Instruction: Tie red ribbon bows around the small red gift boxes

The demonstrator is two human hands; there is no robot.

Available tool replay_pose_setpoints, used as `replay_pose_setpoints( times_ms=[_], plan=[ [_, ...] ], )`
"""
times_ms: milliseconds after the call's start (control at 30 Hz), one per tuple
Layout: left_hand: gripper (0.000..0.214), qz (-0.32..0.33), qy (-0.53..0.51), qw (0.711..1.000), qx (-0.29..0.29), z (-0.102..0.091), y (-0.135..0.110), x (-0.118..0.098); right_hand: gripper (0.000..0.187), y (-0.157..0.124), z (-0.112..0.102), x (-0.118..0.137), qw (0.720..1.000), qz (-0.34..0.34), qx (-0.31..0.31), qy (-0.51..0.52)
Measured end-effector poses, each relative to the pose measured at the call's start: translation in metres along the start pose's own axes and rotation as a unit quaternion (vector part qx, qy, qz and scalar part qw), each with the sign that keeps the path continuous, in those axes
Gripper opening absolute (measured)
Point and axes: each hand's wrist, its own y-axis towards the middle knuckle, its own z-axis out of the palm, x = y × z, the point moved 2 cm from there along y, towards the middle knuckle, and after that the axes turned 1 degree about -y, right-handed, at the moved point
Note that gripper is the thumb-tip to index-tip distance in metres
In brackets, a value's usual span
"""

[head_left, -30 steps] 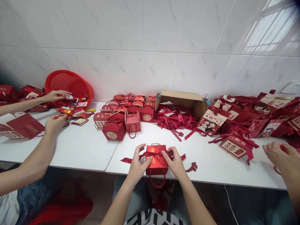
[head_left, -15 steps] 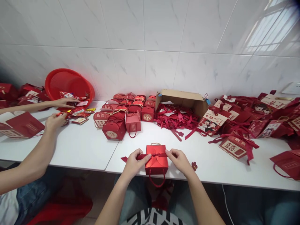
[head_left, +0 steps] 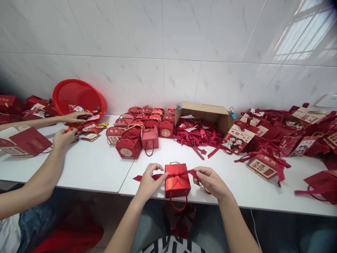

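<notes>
A shiny red gift box (head_left: 177, 186) lies on the table in front of me, a cord handle hanging over the near edge. Around its middle runs a dark red ribbon (head_left: 191, 172), crossed or knotted on top. My right hand (head_left: 212, 182) pinches the ribbon's right end, just off the box. At the box's left side is my left hand (head_left: 149, 182), thumb touching the box edge and fingers curved apart from it. The ribbon's left end passes behind that hand and sticks out beyond it.
Behind stand rows of red boxes (head_left: 129, 146) and a cardboard carton (head_left: 205, 109) spilling ribbons (head_left: 197, 133). Red gift bags (head_left: 239, 135) and a ribboned box (head_left: 263, 165) lie right. Leftward, a co-worker's hands (head_left: 63, 138) handle packets by a red basket (head_left: 79, 84).
My right hand has moved right, drawing the ribbon's right end out from the box. My left fingers have lifted and spread. A ribbon piece now shows at the far right box.
</notes>
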Motion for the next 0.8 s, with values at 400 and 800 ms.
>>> replay_pose_setpoints(
  times_ms=[400,800],
  plan=[
    [0.012,0.080,-0.020,0.996,0.022,0.028,0.003,-0.055,0.034,0.015,0.035,0.010,0.996,-0.039,-0.014,-0.078],
    [0.023,-0.020,-0.052,0.998,0.028,0.013,-0.006,0.003,0.017,0.013,0.050,0.007,0.966,-0.134,-0.057,-0.215]
  ],
)
